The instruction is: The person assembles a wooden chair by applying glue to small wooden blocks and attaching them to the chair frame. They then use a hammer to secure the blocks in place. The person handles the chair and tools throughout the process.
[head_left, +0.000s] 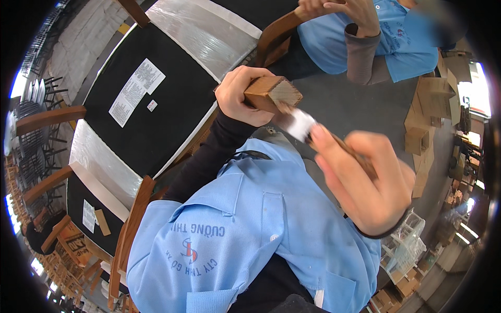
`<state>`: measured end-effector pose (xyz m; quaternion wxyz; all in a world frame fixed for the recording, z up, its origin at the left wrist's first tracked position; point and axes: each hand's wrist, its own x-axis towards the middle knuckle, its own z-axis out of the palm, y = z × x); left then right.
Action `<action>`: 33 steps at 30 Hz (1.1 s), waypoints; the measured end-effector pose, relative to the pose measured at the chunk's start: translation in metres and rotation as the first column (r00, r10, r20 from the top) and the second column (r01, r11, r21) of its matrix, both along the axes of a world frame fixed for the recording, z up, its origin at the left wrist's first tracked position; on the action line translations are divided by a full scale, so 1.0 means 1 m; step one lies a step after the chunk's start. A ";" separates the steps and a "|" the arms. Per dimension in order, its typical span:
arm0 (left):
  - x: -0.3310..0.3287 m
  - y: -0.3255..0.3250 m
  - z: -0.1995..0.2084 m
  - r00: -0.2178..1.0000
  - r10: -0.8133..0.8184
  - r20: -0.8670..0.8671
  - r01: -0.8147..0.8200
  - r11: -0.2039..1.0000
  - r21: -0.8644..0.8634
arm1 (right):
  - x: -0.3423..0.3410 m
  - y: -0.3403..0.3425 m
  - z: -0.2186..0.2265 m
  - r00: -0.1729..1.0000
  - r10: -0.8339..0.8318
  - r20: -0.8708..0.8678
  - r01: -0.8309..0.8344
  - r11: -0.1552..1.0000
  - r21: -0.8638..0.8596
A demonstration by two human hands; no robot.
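My left hand [236, 96] is closed around a squared brown wooden chair leg [266, 94], whose paler end face points right. In my right hand [373, 182], a flat paintbrush [301, 125] with a wooden handle and a pale ferrule is gripped between thumb and fingers. Its dark bristles meet the lower edge of the leg's end, partly smeared by motion. Left of my left forearm lies an upturned chair seat [172, 117] with a black underside and white paper labels [136, 88].
Across from me a co-worker in a blue shirt [334, 44] has hands near a curved wooden chair part [276, 34]. Another black-bottomed seat [99, 211] lies at lower left. Cardboard boxes [422, 125] stand at right, above a plastic-wrapped stack [404, 240].
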<state>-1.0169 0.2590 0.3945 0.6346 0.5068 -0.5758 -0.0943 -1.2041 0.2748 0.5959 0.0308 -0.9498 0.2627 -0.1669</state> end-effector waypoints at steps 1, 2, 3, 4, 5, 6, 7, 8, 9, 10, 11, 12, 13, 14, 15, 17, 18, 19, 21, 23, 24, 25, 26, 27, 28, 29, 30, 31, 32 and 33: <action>-0.002 -0.001 0.000 1.000 -0.006 -0.003 0.006 1.000 -0.017 | -0.008 0.007 0.006 0.999 -0.029 -0.042 0.031 0.999 0.045; -0.001 0.000 0.000 1.000 -0.018 -0.010 0.018 1.000 -0.019 | -0.017 0.008 0.008 0.999 -0.039 -0.032 0.041 0.997 0.060; 0.000 0.000 0.000 0.999 -0.030 -0.016 0.029 0.999 -0.021 | -0.025 0.009 0.010 0.999 -0.048 -0.022 0.049 0.996 0.075; 0.001 0.000 0.000 0.999 -0.040 -0.023 0.040 0.999 -0.022 | -0.030 0.009 0.011 0.998 -0.056 -0.012 0.057 0.994 0.090; 0.001 0.001 0.001 0.999 -0.040 -0.028 0.039 0.999 -0.010 | -0.033 0.011 0.012 0.997 -0.082 0.001 0.081 0.992 0.101; 0.001 0.002 0.002 0.999 -0.038 -0.033 0.038 0.999 0.003 | -0.032 0.010 0.012 0.998 -0.054 0.022 0.052 0.993 0.105; 0.001 0.002 0.002 0.999 -0.035 -0.038 0.036 0.999 0.015 | -0.027 0.008 0.012 0.999 -0.026 0.042 0.021 0.994 0.108; 0.000 0.002 0.003 1.000 0.004 -0.008 -0.004 1.000 0.026 | -0.021 0.006 0.005 0.996 -0.016 0.093 0.006 0.994 0.111; -0.002 0.002 0.003 0.999 0.038 0.019 -0.039 0.999 0.036 | -0.015 0.004 -0.001 0.990 -0.010 0.142 -0.006 0.994 0.113; -0.004 0.001 0.004 0.996 0.072 0.047 -0.074 0.996 0.045 | -0.010 0.003 -0.006 0.982 -0.004 0.190 -0.018 0.993 0.113; -0.004 0.000 0.000 0.998 0.066 0.007 -0.067 0.996 0.051 | -0.004 -0.001 -0.014 0.976 0.009 0.217 -0.028 0.996 0.087; -0.004 -0.001 -0.002 0.998 0.062 0.004 -0.063 0.997 0.040 | -0.003 -0.001 -0.016 0.979 -0.002 0.204 -0.016 0.996 0.085; -0.004 -0.003 -0.004 0.998 0.057 0.000 -0.057 0.998 0.029 | -0.002 -0.001 -0.018 0.981 -0.015 0.191 0.000 0.997 0.083; -0.002 -0.002 -0.004 0.998 0.062 -0.003 -0.062 0.998 0.020 | -0.001 -0.001 -0.021 0.984 -0.021 0.179 0.007 0.997 0.082; -0.002 -0.001 -0.004 0.997 0.075 0.036 -0.076 0.997 0.018 | -0.006 0.001 -0.020 0.987 -0.031 0.161 0.012 0.993 0.116; 0.008 0.008 -0.003 0.997 0.078 0.026 -0.078 0.997 0.005 | -0.019 0.001 -0.020 0.991 0.005 0.130 -0.026 0.987 0.160; 0.005 0.006 -0.002 1.000 0.030 0.000 -0.030 1.000 -0.004 | -0.032 0.004 -0.014 0.991 -0.013 0.132 -0.012 0.982 0.190; 0.003 0.006 -0.002 1.000 0.008 -0.001 -0.008 1.000 0.020 | -0.044 0.006 -0.008 0.990 -0.030 0.135 0.000 0.975 0.220; 0.000 0.006 0.004 0.999 0.029 -0.016 -0.028 0.998 0.056 | -0.061 0.003 -0.006 0.979 -0.049 0.196 -0.004 0.966 0.259; -0.011 0.007 0.015 0.998 0.058 -0.006 -0.057 0.997 0.044 | -0.078 0.005 -0.017 0.952 -0.097 0.290 0.012 0.959 0.282; -0.013 0.006 0.032 0.993 0.084 0.078 -0.084 0.996 -0.005 | -0.079 0.004 -0.020 0.931 -0.112 0.348 -0.008 0.946 0.324; -0.021 0.006 0.040 0.996 0.084 -0.002 -0.084 0.996 0.001 | -0.080 0.003 -0.025 0.905 -0.130 0.405 -0.028 0.932 0.362; -0.027 0.006 0.047 0.993 0.090 -0.079 -0.091 0.996 -0.002 | -0.080 -0.001 -0.028 0.875 -0.132 0.465 -0.066 0.920 0.385; -0.030 0.007 0.055 0.996 0.092 -0.021 -0.093 0.995 -0.037 | -0.079 -0.005 -0.031 0.842 -0.154 0.517 -0.075 0.915 0.396; -0.027 0.010 0.061 0.990 0.131 0.053 -0.126 0.989 -0.082 | -0.076 -0.013 -0.039 0.800 -0.142 0.582 -0.126 0.909 0.396; -0.031 0.011 0.068 0.983 0.160 0.086 -0.153 0.985 -0.077 | -0.076 -0.017 -0.044 0.743 -0.169 0.647 -0.151 0.900 0.409; -0.036 0.013 0.073 0.976 0.184 0.113 -0.178 0.982 -0.065 | -0.078 -0.019 -0.050 0.680 -0.226 0.698 -0.139 0.894 0.425; -0.035 0.014 0.073 0.962 0.236 0.140 -0.226 0.971 -0.079 | -0.080 -0.024 -0.058 0.613 -0.262 0.746 -0.154 0.886 0.438; -0.034 0.014 0.072 0.945 0.287 0.156 -0.276 0.957 -0.090 | -0.080 -0.030 -0.064 0.547 -0.297 0.782 -0.172 0.875 0.452; -0.032 0.018 0.073 0.917 0.340 0.210 -0.318 0.939 -0.128 | -0.071 -0.029 -0.069 0.382 -0.411 0.828 -0.190 0.842 0.505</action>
